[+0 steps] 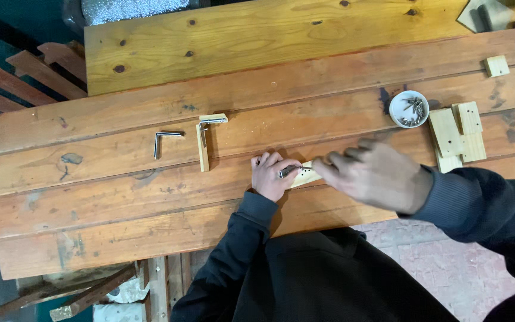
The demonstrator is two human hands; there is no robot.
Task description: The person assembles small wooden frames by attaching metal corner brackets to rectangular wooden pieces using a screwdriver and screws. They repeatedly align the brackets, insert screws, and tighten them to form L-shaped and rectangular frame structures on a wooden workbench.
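My left hand [271, 175] presses a metal angle bracket [287, 171] onto a small pale wood piece [306, 176] on the plank workbench [150, 197]. My right hand [372, 173] is blurred, its fingertips pinched together at the wood piece's right end; whether they hold a screw is hidden. An L-shaped wood assembly with a bracket [206, 138] lies to the left, and a loose metal angle bracket [163, 142] lies beyond it.
A white round cup of screws [409, 108] stands at the right. Beside it lie several small wood blocks [457, 134], and a single block [496, 65] sits farther back. A lighter board [257, 36] lies across the back. Slats [25, 77] stick out at the left.
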